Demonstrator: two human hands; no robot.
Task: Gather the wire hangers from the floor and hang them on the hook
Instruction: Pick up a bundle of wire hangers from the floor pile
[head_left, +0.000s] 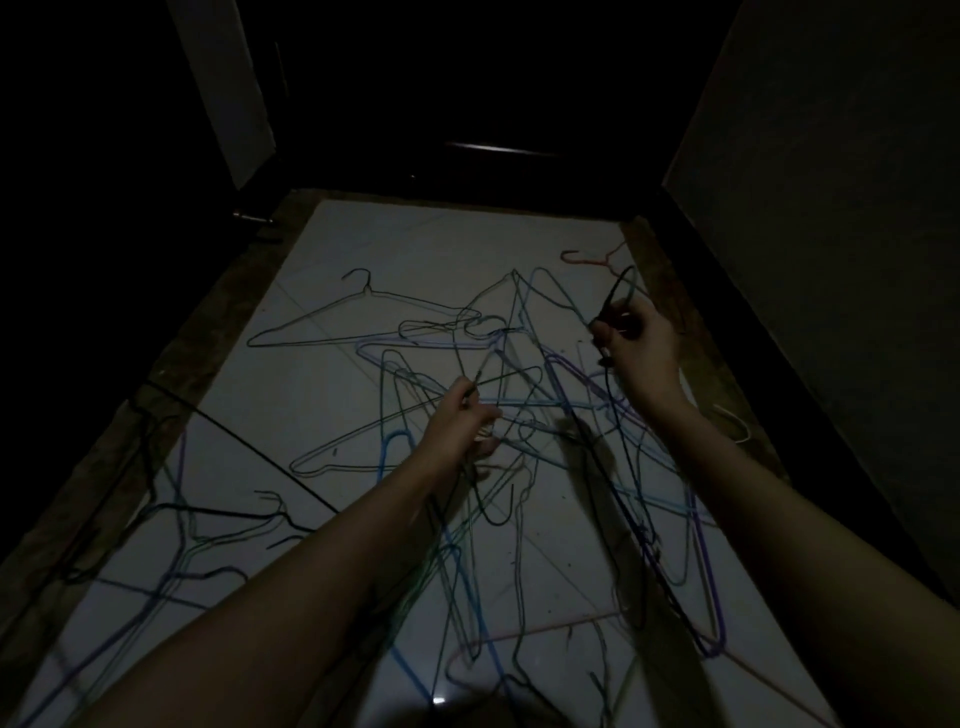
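Note:
Several wire hangers lie tangled over the pale tiled floor (322, 395) in a dim room. My right hand (641, 345) is raised over the right side of the pile, closed around the necks of a bunch of dark hangers (621, 293) whose hooks stick up above my fingers and whose bodies hang below. My left hand (462, 415) reaches into the middle of the tangle and pinches a dark green hanger (511, 375) by its wire. A green hanger (363, 317) lies alone at the far left, a pink hanger (592, 257) at the far right. No hook is in view.
A dark door (493, 104) closes off the far end, with a pale wall strip (228, 88) to its left. A dark skirting (769, 374) runs along the right wall. A brown floor border (197, 338) frames the tiles. More hangers (171, 551) lie scattered at the near left.

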